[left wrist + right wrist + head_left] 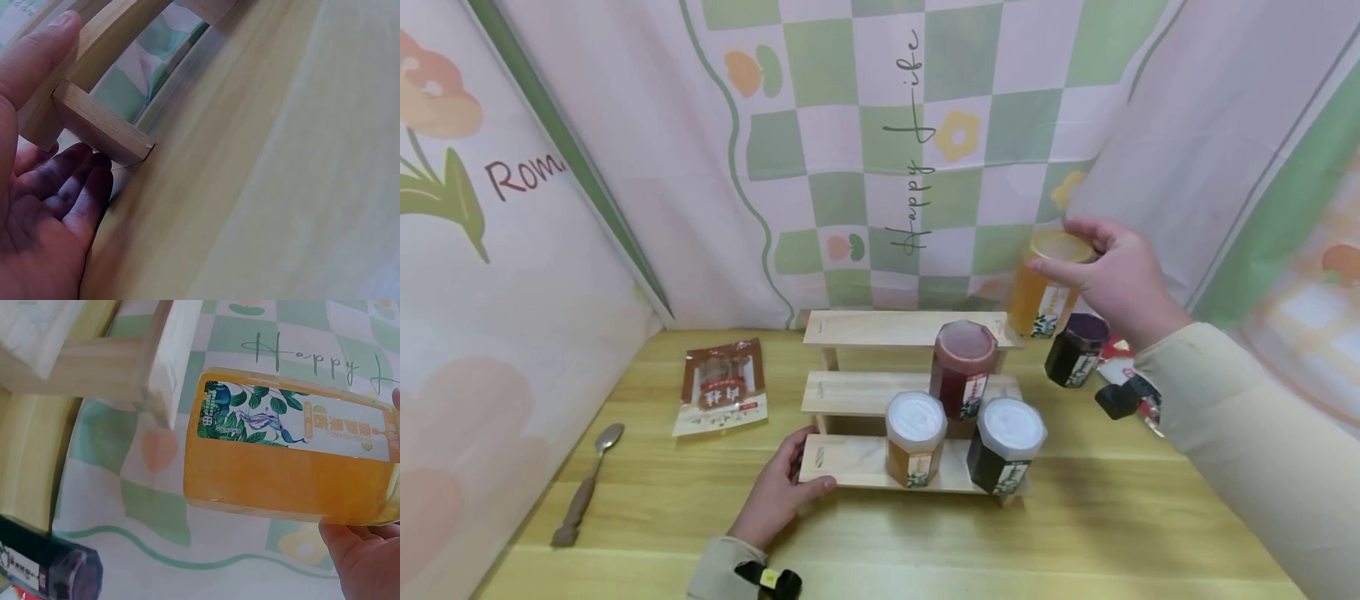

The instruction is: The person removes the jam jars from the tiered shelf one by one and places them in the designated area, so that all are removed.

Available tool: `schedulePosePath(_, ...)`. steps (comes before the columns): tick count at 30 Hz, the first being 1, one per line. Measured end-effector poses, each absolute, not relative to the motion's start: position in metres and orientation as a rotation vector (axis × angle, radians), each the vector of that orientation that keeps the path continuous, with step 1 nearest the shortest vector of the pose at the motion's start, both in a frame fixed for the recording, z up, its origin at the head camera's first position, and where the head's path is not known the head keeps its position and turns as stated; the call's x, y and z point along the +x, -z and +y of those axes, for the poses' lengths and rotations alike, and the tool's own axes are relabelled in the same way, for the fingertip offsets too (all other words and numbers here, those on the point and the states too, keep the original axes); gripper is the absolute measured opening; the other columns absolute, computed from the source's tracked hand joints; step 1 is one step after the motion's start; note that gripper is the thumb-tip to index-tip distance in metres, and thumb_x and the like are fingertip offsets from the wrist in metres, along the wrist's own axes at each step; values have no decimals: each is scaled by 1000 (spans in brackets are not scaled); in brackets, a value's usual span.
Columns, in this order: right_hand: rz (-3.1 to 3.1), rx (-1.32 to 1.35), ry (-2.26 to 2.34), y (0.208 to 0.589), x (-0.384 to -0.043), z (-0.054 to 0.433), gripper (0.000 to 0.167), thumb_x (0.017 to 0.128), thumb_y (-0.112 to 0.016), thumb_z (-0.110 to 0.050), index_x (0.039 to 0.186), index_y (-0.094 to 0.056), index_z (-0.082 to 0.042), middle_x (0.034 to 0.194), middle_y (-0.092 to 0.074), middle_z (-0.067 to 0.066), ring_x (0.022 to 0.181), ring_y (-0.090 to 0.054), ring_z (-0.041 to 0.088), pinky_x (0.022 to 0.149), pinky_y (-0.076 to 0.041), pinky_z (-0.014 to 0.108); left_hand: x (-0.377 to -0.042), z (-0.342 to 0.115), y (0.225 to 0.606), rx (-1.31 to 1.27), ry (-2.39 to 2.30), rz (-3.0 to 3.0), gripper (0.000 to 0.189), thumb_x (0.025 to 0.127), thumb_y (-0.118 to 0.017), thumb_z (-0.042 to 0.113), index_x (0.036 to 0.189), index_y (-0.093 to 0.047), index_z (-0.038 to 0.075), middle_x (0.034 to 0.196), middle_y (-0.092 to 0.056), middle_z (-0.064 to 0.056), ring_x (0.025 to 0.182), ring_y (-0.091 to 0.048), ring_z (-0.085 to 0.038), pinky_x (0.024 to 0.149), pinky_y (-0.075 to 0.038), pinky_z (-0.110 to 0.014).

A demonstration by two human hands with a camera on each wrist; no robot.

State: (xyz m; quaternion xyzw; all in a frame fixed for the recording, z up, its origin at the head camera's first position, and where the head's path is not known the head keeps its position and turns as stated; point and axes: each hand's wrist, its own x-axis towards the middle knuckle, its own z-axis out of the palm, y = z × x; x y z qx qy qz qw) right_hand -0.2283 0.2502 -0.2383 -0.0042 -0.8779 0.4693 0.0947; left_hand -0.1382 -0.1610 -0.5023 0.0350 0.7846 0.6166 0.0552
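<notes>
A three-tier wooden stand point(865, 329) is on the table. At the left end of its lowest tier, my left hand point(778, 492) grips the board; the left wrist view shows the thumb point(37, 62) above and fingers below. My right hand point(1123, 279) holds a tall orange jar point(1026, 292) by its upper part, raised by the right end of the top tier. A red jar point(955, 379) stands on the middle tier. On the lowest tier are an amber jar point(902, 462) and a dark jar point(988, 467), both with white tops.
Right of the stand, a smaller dark jar point(1067, 358) stands near a red and white packet point(1117, 367), partly hidden by the right arm. To the left lie a brown packet point(722, 387) and a spoon point(583, 492). Printed curtains point(820, 158) surround the table.
</notes>
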Motion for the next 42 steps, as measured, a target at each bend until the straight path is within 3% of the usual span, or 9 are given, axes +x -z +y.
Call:
schedulePosePath(8, -2635, -40, -1347, 250, -224, 267, 94, 78, -82, -53, 153, -41, -14, 137, -52, 5, 103, -55, 16, 69, -55, 20, -139, -162, 504, 143, -1890, 2370, 96, 74, -88, 27, 152, -37, 5, 143, -54, -17, 130, -52, -36, 112, -41, -48)
schedulePosePath(20, -2650, -63, -1292, 273, -216, 283, 95, 79, -79, -56, 154, -39, -13, 117, -59, 3, 84, -58, 14, 60, -55, 27, -138, -161, 500, 130, -1921, 2340, 92, 76, -87, 20, 152, -37, 4, 143, -53, -16, 131, -51, -35, 114, -40, -47)
schedulePosePath(30, -2623, -83, -1359, 301, -216, 289, 96, 80, -79, -55, 155, -36, -11, 116, -57, 6, 84, -58, 14, 61, -56, 27, -137, -161, 501, 137, -1898, 2359, 94, 75, -88, 23, 152, -37, 4, 143, -53, -17, 131, -51, -36, 113, -40, -48)
schedulePosePath(36, -2635, -118, -1370, 317, -217, 289, 98, 80, -79, -56, 155, -35, -11, 130, -56, 8, 95, -56, 17, 66, -55, 24, -138, -161, 503, 108, -1894, 2362, 95, 74, -89, 26, 152, -38, 7, 143, -53, -15, 131, -51, -34, 113, -40, -47)
schedulePosePath(42, -2639, -120, -1384, 334, -217, 289, 99, 81, -79, -54, 156, -33, -7, 144, -50, 18, 105, -54, 22, 70, -52, 17, -138, -161, 504, 107, -1893, 2361, 96, 73, -89, 28, 152, -38, 7, 143, -54, -14, 130, -52, -34, 113, -41, -46)
